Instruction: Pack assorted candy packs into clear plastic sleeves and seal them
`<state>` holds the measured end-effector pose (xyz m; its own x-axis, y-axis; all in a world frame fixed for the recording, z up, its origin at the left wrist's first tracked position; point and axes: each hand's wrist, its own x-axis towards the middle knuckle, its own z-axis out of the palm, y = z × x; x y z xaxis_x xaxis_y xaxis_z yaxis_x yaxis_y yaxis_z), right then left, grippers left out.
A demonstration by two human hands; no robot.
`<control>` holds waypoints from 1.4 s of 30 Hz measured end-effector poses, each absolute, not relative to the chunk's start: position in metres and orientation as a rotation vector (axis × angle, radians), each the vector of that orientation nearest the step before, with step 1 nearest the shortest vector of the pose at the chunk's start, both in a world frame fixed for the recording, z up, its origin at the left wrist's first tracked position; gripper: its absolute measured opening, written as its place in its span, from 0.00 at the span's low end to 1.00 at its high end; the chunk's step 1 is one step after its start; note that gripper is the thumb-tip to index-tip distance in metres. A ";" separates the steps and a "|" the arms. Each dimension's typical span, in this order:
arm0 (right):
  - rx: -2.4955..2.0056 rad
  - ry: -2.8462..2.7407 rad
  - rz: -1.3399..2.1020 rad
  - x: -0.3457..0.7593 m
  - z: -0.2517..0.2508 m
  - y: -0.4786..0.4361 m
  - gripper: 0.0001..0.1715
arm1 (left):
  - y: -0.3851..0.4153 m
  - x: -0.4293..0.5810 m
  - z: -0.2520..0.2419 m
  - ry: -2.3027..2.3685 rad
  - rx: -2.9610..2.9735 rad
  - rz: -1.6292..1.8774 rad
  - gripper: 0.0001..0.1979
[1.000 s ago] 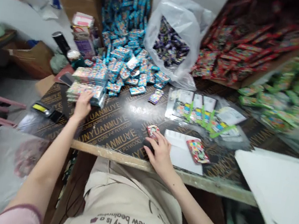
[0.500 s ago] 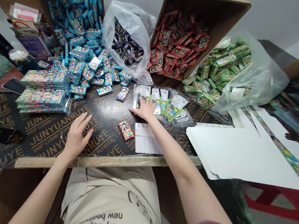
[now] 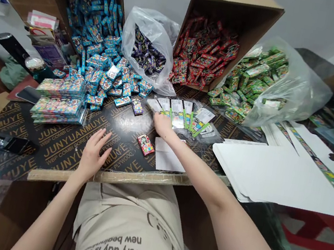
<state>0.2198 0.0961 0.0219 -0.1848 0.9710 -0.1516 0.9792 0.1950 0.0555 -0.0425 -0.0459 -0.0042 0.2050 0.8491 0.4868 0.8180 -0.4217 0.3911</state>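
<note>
My left hand rests on the dark printed tabletop near its front edge, fingers apart and holding nothing. My right hand is closed at the left end of a fanned row of clear plastic bags with white and green printing. It pinches the leftmost clear plastic bag, whose corner appears slightly raised; the fingertips are partly hidden. Between my hands lies a small red packet, beside white paper sheets under my right forearm. Farther back sits a purple packet, touching a blue one.
Blue packets spill from a carton at back left. A plastic bag holds purple packets; another carton holds red packets. Green packets fill a bag at right. Bagged stacks, a tape dispenser and white card flank the work area.
My right hand has gone from spread fingers on the bags to a closed pinch at the leftmost one. My left hand stays on the table. The view has shifted slightly.
</note>
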 end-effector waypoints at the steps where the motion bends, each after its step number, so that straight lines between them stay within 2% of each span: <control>1: 1.994 2.337 -0.058 0.223 0.030 0.095 0.23 | -0.048 -0.041 -0.001 1.661 2.416 1.019 0.25; 3: 2.282 2.508 -0.202 0.226 0.046 0.087 0.28 | -0.051 -0.035 0.007 1.650 2.470 1.000 0.30; 4: 2.397 2.628 -0.459 0.226 0.052 0.080 0.30 | -0.052 -0.030 0.012 1.640 2.509 0.982 0.33; 5: 2.440 2.726 -0.872 0.225 0.057 0.071 0.32 | -0.052 -0.025 0.016 1.626 2.548 0.960 0.35; 7: 2.144 2.654 -1.930 0.221 0.061 0.048 0.36 | -0.052 -0.015 0.024 1.582 2.598 0.904 0.35; 8: 1.883 2.477 -2.359 0.219 0.062 0.037 0.37 | -0.052 -0.010 0.028 1.551 2.592 0.900 0.31; 9: 1.645 2.273 -2.651 0.218 0.061 0.025 0.37 | -0.052 -0.007 0.031 1.518 2.555 0.916 0.26; 11: 1.422 1.994 -2.899 0.218 0.060 0.008 0.35 | -0.052 -0.002 0.036 1.471 2.376 0.994 0.19; 12: 1.471 1.987 -2.908 0.219 0.059 0.003 0.34 | -0.052 -0.001 0.039 1.476 2.237 1.037 0.17; 14: 1.845 2.253 -2.730 0.224 0.058 -0.004 0.31 | -0.055 0.000 0.046 1.519 1.922 1.088 0.15; 17: 2.456 2.926 -1.912 0.228 0.061 -0.011 0.21 | -0.058 0.003 0.054 1.442 1.536 1.041 0.17; 19: 2.391 3.224 -1.471 0.224 0.062 -0.016 0.15 | -0.058 0.007 0.056 1.286 1.384 0.949 0.17; 21: 2.095 3.330 -1.336 0.217 0.060 -0.020 0.14 | -0.059 0.013 0.055 1.173 1.327 0.854 0.16; 24: 1.805 3.198 -1.392 0.207 0.051 -0.021 0.18 | -0.062 0.021 0.044 1.133 1.326 0.764 0.14; 27: 1.643 3.087 -1.452 0.209 0.042 -0.021 0.16 | -0.073 0.029 0.027 1.082 1.137 0.807 0.14; 29: 1.627 3.107 -1.440 0.214 0.041 -0.022 0.18 | -0.084 0.036 0.017 0.963 0.907 0.849 0.18; 32: 1.692 3.110 -1.488 0.221 0.046 -0.024 0.15 | -0.097 0.043 0.010 0.770 0.622 0.788 0.27; 34: 1.615 3.054 -1.587 0.223 0.050 -0.024 0.13 | -0.100 0.045 0.009 0.724 0.546 0.760 0.29; 42: 1.038 2.780 -1.998 0.232 0.057 -0.013 0.19 | -0.096 0.038 0.008 0.823 0.546 0.726 0.23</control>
<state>0.2324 -0.0131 0.0566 -0.7459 0.6658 0.0189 0.1941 0.2445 -0.9500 0.0377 -0.0960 0.0083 0.4699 0.7550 -0.4574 -0.3593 0.6369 0.6821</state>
